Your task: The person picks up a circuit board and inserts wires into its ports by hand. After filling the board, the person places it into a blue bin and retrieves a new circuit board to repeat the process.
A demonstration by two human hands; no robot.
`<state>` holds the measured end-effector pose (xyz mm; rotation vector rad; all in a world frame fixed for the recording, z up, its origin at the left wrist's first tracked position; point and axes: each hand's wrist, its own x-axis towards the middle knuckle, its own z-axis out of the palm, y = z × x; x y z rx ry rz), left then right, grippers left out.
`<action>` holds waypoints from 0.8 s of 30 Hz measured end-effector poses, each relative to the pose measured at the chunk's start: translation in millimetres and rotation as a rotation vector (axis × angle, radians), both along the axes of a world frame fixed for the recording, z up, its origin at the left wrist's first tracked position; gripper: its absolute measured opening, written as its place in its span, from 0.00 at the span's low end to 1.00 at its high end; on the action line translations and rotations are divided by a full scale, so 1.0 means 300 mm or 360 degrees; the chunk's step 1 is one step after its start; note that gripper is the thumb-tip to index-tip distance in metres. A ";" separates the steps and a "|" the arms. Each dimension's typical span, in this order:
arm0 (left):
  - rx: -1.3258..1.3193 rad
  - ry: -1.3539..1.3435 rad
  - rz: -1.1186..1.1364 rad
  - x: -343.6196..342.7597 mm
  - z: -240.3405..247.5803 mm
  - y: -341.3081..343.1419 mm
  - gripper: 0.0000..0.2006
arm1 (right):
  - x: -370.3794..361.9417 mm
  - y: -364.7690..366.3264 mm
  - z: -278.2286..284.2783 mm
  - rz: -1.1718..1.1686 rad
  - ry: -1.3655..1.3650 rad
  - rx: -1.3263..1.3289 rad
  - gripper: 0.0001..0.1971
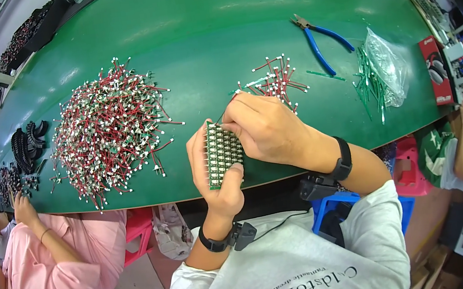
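Note:
My left hand (224, 201) is wrapped round a panel of small green circuit boards (222, 154), held upright just over the table's near edge. Rows of pale components cover its face, and its left side bristles with thin pins. The thumb presses the lower right of the panel. At the panel's top right corner, my right hand (264, 122) is closed in a pinch. A bit of red shows by its knuckles; what lies between the fingertips is hidden. Just beyond that hand is a small pile of red wires with white connectors (279, 82).
A large heap of wired boards (110, 131) covers the left of the green table (188, 39). Blue-handled cutters (318, 45), green strips (373, 85), a clear plastic bag (388, 68) and a red box (436, 70) lie to the right. A person in pink (54, 267) sits at left.

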<state>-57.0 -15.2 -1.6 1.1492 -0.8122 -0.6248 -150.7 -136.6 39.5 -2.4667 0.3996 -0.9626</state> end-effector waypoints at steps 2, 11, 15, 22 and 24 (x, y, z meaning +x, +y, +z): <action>0.0028 0.0004 0.0000 -0.004 -0.012 0.005 0.36 | 0.001 -0.024 -0.003 0.0059 -0.0063 0.0061 0.08; -0.0311 0.0906 0.0230 -0.007 0.004 -0.006 0.36 | -0.081 -0.088 0.012 0.0301 0.0537 0.0146 0.08; -0.0300 0.0875 0.0237 -0.004 -0.005 -0.005 0.36 | -0.042 -0.066 -0.023 0.0385 0.0532 -0.0042 0.06; -0.0300 0.0905 0.0203 0.000 0.001 -0.002 0.36 | -0.010 -0.086 -0.005 0.0217 -0.0019 -0.0041 0.10; -0.0300 0.0914 0.0199 -0.002 0.004 -0.006 0.36 | -0.011 -0.074 -0.010 0.0123 -0.0063 0.0027 0.09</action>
